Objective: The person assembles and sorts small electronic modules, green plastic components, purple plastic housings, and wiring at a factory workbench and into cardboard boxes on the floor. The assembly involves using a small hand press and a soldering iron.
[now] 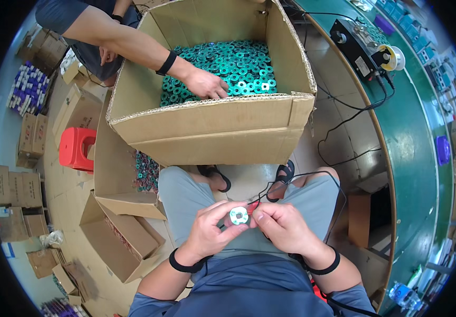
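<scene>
My left hand (207, 228) is closed around a small round white-and-green disc (239, 215) with a dark square at its middle, held up above my lap. Just beside it, my right hand (283, 226) is closed in a pinch at a small red piece (251, 207), whose exact kind I cannot make out. Thin black wires (264, 193) run up from the fingers and loop over to the right. In front of my knees stands a large open cardboard box (212, 132) with many green ring-shaped parts (228, 61) in it. Another person's hand (204, 83) reaches among them.
A green workbench (415, 174) runs along the right, carrying a black device (355, 50) and a wire spool (394, 58). At left are a red stool (76, 149), an open carton (125, 195) with small parts and stacked cartons (19, 187). A black cable (344, 106) hangs off the bench.
</scene>
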Action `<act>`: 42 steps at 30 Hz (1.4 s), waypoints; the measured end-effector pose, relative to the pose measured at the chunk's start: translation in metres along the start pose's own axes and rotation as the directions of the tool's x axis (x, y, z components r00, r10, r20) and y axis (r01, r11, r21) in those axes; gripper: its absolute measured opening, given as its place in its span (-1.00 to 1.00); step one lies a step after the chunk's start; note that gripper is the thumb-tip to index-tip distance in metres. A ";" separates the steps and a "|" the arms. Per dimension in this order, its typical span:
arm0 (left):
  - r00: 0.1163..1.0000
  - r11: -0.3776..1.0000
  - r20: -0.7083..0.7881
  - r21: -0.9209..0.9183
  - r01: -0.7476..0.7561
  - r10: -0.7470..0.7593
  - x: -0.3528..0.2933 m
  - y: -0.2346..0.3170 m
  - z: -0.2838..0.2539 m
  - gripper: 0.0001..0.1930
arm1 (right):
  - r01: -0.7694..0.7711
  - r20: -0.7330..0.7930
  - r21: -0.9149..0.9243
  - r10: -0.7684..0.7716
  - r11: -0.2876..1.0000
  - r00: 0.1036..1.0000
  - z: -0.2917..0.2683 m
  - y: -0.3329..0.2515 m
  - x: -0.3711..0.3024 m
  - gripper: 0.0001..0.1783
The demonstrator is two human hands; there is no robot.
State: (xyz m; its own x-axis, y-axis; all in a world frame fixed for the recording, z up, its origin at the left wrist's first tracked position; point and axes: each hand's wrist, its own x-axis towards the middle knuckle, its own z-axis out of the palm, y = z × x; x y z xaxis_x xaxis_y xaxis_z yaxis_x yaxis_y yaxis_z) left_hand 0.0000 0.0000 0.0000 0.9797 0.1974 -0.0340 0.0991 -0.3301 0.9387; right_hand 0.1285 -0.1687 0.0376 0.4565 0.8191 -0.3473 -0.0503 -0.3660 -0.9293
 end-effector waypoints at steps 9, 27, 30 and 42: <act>0.976 0.932 -0.048 -0.312 0.186 -0.211 -0.008 -0.005 0.005 -0.55 | 0.047 -0.085 -0.048 -0.051 0.998 0.995 0.003 0.001 -0.003 -0.80; 0.980 0.971 -0.062 0.161 -0.176 0.188 0.002 0.004 -0.011 -0.61 | 0.176 0.156 -0.082 -0.162 0.981 0.974 0.000 -0.004 -0.003 -0.81; 0.983 0.966 -0.033 0.191 -0.172 0.182 0.001 0.009 -0.015 -0.61 | 0.100 0.085 -0.060 -0.095 0.993 0.992 -0.005 0.015 0.001 -0.83; 0.982 0.968 -0.003 0.167 -0.185 0.188 0.000 0.008 -0.016 -0.62 | 0.074 0.091 -0.072 -0.067 0.995 0.994 -0.003 -0.002 -0.008 -0.88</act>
State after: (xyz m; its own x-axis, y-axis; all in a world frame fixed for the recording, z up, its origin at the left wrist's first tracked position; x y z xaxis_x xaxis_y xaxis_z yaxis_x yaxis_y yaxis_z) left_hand -0.0017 0.0123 0.0129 0.9804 0.1345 0.1440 -0.0559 -0.5105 0.8581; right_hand 0.1276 -0.1761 0.0426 0.3763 0.8786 -0.2940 0.0478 -0.3353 -0.9409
